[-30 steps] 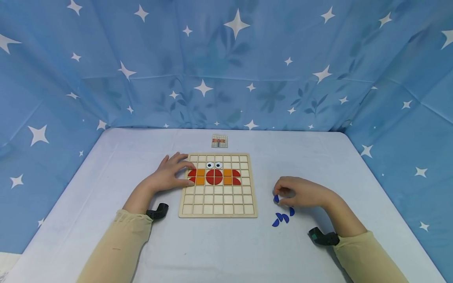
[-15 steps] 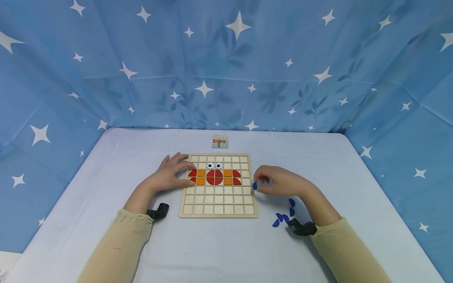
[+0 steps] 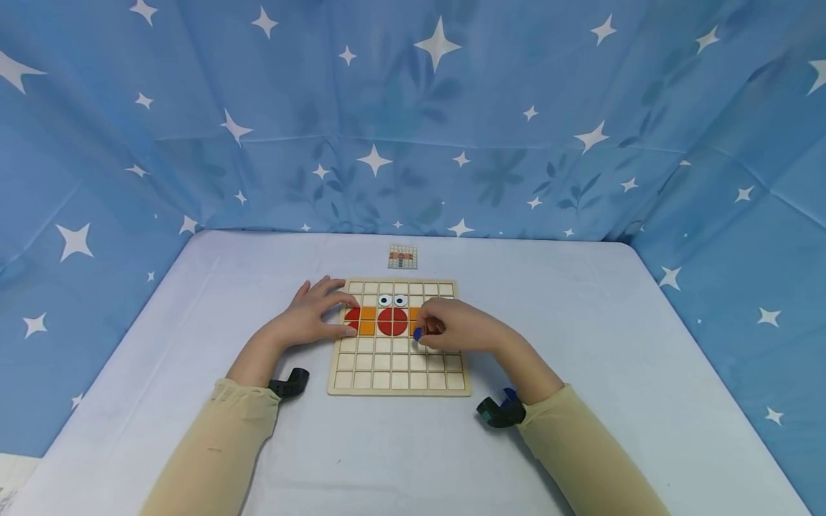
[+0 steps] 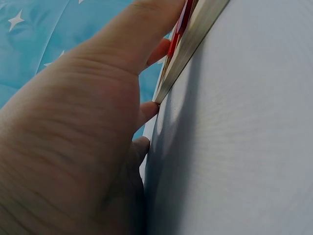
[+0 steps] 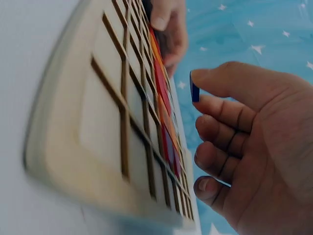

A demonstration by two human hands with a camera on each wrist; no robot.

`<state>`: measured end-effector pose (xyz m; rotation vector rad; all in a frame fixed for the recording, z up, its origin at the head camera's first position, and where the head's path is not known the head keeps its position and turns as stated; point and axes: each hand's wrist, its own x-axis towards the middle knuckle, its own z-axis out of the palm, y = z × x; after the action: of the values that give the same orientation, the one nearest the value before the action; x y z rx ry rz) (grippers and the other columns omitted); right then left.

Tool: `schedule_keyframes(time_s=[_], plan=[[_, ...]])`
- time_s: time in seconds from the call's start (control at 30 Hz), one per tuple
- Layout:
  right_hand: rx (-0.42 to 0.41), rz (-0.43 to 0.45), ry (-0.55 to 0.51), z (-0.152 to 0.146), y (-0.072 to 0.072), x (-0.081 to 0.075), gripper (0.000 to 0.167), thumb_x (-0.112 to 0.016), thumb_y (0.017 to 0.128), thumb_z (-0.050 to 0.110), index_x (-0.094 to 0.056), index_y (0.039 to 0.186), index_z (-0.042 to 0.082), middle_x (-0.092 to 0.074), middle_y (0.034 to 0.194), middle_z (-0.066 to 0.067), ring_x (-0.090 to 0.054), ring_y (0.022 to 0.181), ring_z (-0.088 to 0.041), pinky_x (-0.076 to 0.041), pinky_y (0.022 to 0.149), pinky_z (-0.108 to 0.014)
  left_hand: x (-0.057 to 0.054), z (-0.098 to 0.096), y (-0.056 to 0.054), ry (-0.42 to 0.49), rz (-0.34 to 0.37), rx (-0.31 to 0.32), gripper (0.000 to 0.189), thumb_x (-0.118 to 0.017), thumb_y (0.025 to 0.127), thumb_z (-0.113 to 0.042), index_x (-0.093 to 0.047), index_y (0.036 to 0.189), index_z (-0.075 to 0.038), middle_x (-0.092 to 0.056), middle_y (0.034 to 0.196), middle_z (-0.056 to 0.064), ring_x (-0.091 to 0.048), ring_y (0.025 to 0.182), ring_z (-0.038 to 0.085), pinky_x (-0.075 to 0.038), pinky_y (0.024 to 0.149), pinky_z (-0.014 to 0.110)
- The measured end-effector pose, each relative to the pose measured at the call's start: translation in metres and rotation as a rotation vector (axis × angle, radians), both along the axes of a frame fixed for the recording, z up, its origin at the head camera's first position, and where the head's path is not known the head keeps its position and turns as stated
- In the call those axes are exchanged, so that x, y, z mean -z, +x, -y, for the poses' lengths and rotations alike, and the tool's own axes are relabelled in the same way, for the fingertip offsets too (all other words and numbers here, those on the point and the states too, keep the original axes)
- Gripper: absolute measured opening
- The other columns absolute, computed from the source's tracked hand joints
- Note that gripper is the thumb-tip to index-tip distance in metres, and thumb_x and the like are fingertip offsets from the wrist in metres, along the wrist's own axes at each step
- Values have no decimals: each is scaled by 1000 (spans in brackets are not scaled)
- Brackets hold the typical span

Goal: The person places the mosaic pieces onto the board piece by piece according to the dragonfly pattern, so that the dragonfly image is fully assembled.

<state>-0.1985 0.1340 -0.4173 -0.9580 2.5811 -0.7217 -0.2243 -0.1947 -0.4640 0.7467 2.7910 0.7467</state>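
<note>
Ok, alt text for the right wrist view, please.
The right hand pinches a small blue piece over a gridded wooden board with red and orange pieces. The left hand touches its far side; blue starry cloth behind.

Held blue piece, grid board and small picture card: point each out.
Blue piece (image 5: 195, 90): right wrist view, middle of its visible side.
Grid board (image 3: 400, 362): head view, a bare cell.
Picture card (image 3: 403, 256): head view, middle of its face.

In the head view, the right hand (image 3: 459, 325) hides right-side squares of the grid board (image 3: 382, 362) — the pattern on the far card (image 3: 403, 256) is too small to tell — and the near edge cuts off both sleeves (image 3: 209, 451).
</note>
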Motion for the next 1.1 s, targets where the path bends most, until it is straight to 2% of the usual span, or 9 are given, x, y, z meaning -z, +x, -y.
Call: schedule_keyframes(time_s=[0.27,0.43,0.83,1.1], plan=[[28,28,13,34,3,5,14,-70,91,26,-63,99,17,-55,82,4,-51,74,-13,-43,66,-28,-1,1,0,-3,-5,-2,47,-75,82,-55,-61,123,-36,-31,159,11,-11,153,41,2,122,62],[47,-14,46,46,5,9,15,-71,91,29,-61,94,18,-53,77,4,-49,70,-12,-41,64,-27,-1,1,0,6,-5,2,47,-75,82,-54,-61,123,-36,-32,159,11,-12,152,41,2,121,62],[75,-67,143,55,15,14,16,-69,92,35,-63,100,24,-55,82,8,-51,75,-10,-42,64,-27,0,0,-1,1,1,-1,46,-75,82,-53,-60,123,-37,-31,159,11,-11,153,40,3,122,62],[69,-74,152,56,16,14,20,-69,92,38,-63,105,25,-56,84,9,-51,76,-9,-43,65,-26,-1,1,-1,-1,1,0,47,-75,82,-53,-60,124,-36,-31,159,11,-11,153,41,3,122,62]])
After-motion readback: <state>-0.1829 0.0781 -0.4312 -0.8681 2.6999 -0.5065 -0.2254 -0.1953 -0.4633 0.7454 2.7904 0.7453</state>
